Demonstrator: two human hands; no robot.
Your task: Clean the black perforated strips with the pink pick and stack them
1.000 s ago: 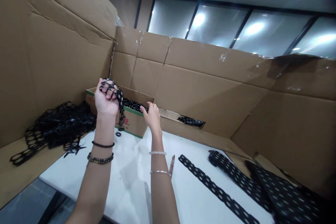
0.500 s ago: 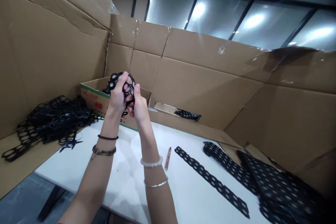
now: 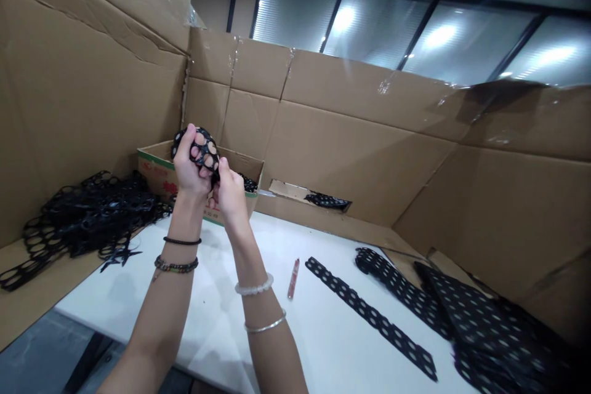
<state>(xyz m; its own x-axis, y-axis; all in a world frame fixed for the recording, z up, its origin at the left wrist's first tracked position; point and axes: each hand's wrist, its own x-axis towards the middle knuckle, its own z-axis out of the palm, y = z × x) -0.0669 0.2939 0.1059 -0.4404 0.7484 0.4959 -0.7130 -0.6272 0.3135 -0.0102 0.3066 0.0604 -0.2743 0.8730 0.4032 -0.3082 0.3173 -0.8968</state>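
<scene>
Both hands are raised in front of the open cardboard box [image 3: 154,171] at the back left. Between them is a bent black strip with round holes and pale dots [image 3: 206,146]. My left hand [image 3: 188,166] is closed around it, thumb on top. My right hand [image 3: 229,192] pinches the strip's lower right part; its other fingers are partly hidden behind. Inside the box, some more black dotted material [image 3: 248,182] shows just right of my right hand.
A tangled heap of black perforated strips [image 3: 96,209] lies left. On the white table [image 3: 221,320] are a thin reddish tube [image 3: 293,279] and a flat dotted strip [image 3: 369,314]. Dotted black sheets [image 3: 480,314] are piled right. Cardboard walls [image 3: 341,154] enclose the table; one has a slot.
Both hands have moved a little left with the strip, and more of its holed surface now faces me. The inside of the box shows more on the right.
</scene>
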